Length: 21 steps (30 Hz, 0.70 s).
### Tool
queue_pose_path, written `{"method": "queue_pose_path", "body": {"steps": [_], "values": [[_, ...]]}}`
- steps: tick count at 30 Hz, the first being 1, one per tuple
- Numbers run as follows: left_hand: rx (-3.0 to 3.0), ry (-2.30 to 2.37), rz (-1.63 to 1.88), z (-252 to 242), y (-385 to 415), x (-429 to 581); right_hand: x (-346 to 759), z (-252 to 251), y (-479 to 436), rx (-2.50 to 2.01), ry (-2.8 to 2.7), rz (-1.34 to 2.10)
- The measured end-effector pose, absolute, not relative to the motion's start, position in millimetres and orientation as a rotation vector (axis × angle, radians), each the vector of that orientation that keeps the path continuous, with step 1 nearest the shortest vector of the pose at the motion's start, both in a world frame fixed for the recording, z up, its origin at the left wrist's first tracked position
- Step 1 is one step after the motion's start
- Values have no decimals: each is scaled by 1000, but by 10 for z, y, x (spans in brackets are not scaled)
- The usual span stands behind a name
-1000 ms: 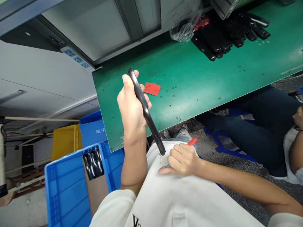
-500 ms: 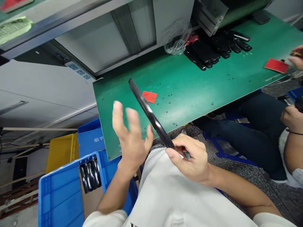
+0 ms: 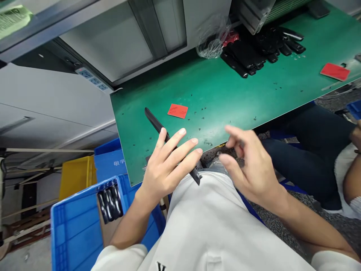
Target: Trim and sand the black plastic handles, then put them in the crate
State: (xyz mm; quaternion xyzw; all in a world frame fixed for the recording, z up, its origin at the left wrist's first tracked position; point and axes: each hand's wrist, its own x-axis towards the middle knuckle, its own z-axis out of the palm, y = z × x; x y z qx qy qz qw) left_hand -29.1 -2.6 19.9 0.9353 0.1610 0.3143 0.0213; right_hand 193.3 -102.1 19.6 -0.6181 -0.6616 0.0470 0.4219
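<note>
My left hand [image 3: 166, 165] holds a thin black phone [image 3: 153, 120] edge-on over my lap, at the near edge of the green bench [image 3: 239, 98]. Its fingers lie stretched across the phone's upper side, and the phone's lower end pokes out by my white shirt. My right hand [image 3: 251, 169] hovers just right of the phone, apart from it. That hand is smeared by motion with its fingers loosely curled, and I cannot make out whether it holds anything. A small red card [image 3: 177, 111] lies on the bench behind the phone.
A pile of black phones [image 3: 254, 49] and a clear plastic bag [image 3: 211, 37] sit at the bench's back. Another red card [image 3: 335, 71] lies far right. A blue crate [image 3: 76, 233] with black items [image 3: 109, 201] stands at my left, a yellow crate [image 3: 75, 177] behind. A seated co-worker's leg [image 3: 310, 150] is at right.
The phone passed from my left hand to my right and back to my left, tilting lower. My right hand let go and moved right. The red tool it held is out of sight.
</note>
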Motion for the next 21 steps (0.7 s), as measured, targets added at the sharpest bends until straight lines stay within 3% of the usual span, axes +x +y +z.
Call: {"method": "queue_pose_path", "body": {"steps": [5,21], "values": [[2943,394,1001,256,-37,-273,1826,263,-1070,-1222,-2019,-125],[3075,278,793,466,-108,-292,1850,327,-1063,-1226,-2120,-383]]}}
